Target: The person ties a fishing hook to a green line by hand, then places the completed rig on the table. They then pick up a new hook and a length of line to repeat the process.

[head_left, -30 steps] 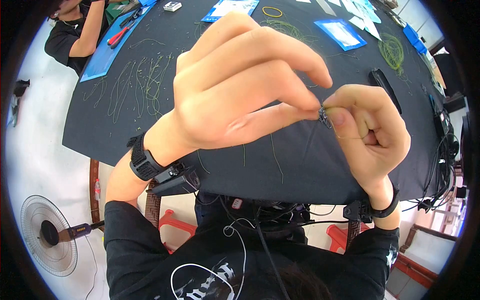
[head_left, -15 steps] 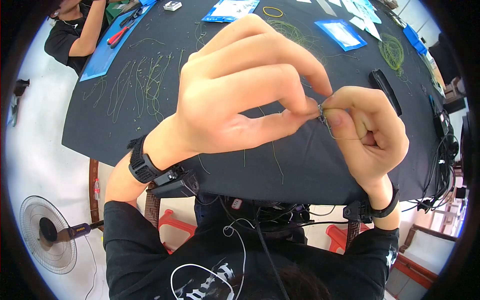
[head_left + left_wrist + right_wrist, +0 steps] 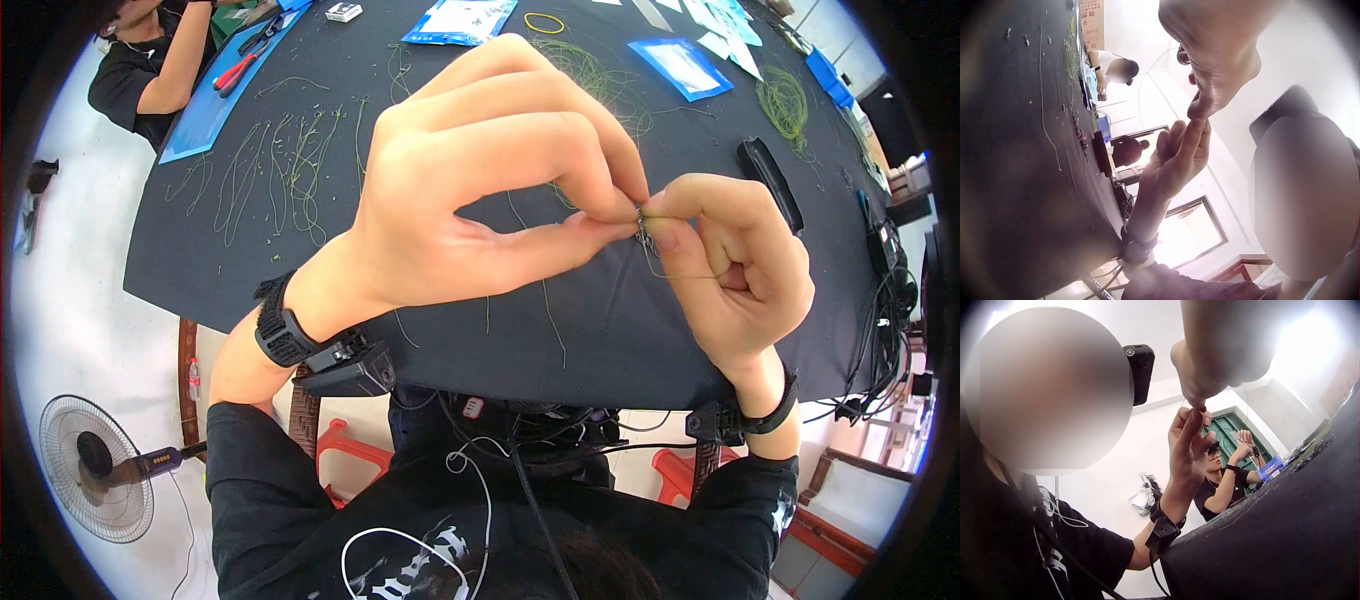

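Observation:
In the head view, a small cluster of dark metal pieces [image 3: 645,238] hangs where the fingertips of both hands meet above the table. My left hand [image 3: 480,190] pinches at its left side with thumb and fingertips, the other fingers bent. From the right, my right hand [image 3: 745,260] pinches a thin green line [image 3: 690,277] beside the cluster, its remaining fingers curled into the palm. The line loops below the fingertips. The wrist views show the left hand [image 3: 1219,56] and right hand [image 3: 1225,353] touching at the fingertips; the metal pieces are too small to make out there.
Cut green lines [image 3: 285,180] lie on the dark table [image 3: 480,360] at the left. Farther back are blue packets [image 3: 682,70], a yellow ring [image 3: 544,23] and a coiled line [image 3: 783,105]. A black case [image 3: 771,185] lies behind the right hand. Another person [image 3: 150,70] sits at the far left.
The left hand's raised finger has come down to the pinch point, and its thumb and fingers have shifted slightly. The right hand has moved slightly left, and the line's loop shows lower.

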Motion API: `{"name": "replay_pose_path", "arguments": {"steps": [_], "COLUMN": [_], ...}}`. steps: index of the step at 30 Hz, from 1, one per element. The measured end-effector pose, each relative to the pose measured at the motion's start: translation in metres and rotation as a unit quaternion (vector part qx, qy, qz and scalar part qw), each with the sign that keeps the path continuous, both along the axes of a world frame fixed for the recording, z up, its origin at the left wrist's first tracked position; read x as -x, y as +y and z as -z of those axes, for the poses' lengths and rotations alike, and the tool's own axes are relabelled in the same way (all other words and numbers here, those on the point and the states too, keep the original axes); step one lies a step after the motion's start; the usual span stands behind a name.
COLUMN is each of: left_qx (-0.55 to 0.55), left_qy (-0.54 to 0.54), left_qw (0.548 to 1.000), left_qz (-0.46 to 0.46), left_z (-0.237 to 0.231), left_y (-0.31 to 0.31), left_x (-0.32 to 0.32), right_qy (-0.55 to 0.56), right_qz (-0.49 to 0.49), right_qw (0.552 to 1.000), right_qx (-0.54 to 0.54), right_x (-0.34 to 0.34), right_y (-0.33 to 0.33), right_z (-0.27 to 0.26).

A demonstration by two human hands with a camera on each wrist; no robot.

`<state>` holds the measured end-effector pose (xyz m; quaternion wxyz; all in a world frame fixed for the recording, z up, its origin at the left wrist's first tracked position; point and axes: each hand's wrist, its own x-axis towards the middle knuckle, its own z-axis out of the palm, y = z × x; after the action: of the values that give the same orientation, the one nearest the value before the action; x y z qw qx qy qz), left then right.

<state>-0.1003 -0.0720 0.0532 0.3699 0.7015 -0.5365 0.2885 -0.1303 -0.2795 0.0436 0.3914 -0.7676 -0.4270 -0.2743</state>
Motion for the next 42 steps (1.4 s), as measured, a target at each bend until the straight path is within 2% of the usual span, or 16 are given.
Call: {"name": "replay_pose_path", "arguments": {"steps": [11, 15, 17, 20, 22, 29, 33, 35, 38, 41, 42], "left_qx": [-0.001, -0.002, -0.038, -0.038, -0.039, -0.049, -0.055, -0.014, -0.024, -0.037, -0.037], "left_qy": [-0.035, -0.040, -0.040, -0.048, -0.048, -0.064, -0.070, -0.094, -0.085, -0.089, -0.089], "left_qw": [0.999, 0.999, 0.996, 0.996, 0.996, 0.994, 0.992, 0.993, 0.994, 0.994, 0.994], "left_qz": [-0.024, -0.035, -0.067, -0.062, -0.065, -0.077, -0.088, -0.074, -0.065, -0.055, -0.054], "left_z": [-0.001, -0.004, -0.011, -0.013, -0.014, -0.013, -0.011, 0.000, 0.004, 0.007, 0.006], "left_y": [0.001, 0.001, -0.001, 0.000, 0.001, 0.001, -0.002, -0.002, -0.003, -0.004, -0.004], "left_x": [0.002, 0.004, 0.007, 0.005, 0.005, 0.006, 0.008, 0.003, 0.004, 0.005, 0.005], "right_qy": [-0.007, 0.023, 0.019, 0.022, -0.019, -0.039, -0.071, -0.082, -0.097, -0.105, -0.021], "right_qz": [0.001, -0.007, -0.008, -0.011, -0.022, -0.050, -0.033, -0.027, -0.032, 0.007, 0.038], "right_qw": [1.000, 1.000, 1.000, 1.000, 0.999, 0.997, 0.997, 0.996, 0.994, 0.994, 0.999], "right_qx": [0.004, 0.011, 0.019, 0.013, 0.014, 0.038, 0.019, 0.023, 0.026, 0.011, 0.003], "right_x": [-0.001, 0.003, 0.003, 0.003, 0.000, 0.002, 0.000, -0.002, -0.004, -0.004, -0.002], "right_y": [0.000, 0.000, 0.000, 0.000, -0.002, -0.001, 0.003, 0.002, 0.000, -0.001, -0.002], "right_z": [0.000, -0.002, -0.003, -0.003, -0.001, -0.005, -0.002, -0.001, 0.000, 0.000, 0.001]}}
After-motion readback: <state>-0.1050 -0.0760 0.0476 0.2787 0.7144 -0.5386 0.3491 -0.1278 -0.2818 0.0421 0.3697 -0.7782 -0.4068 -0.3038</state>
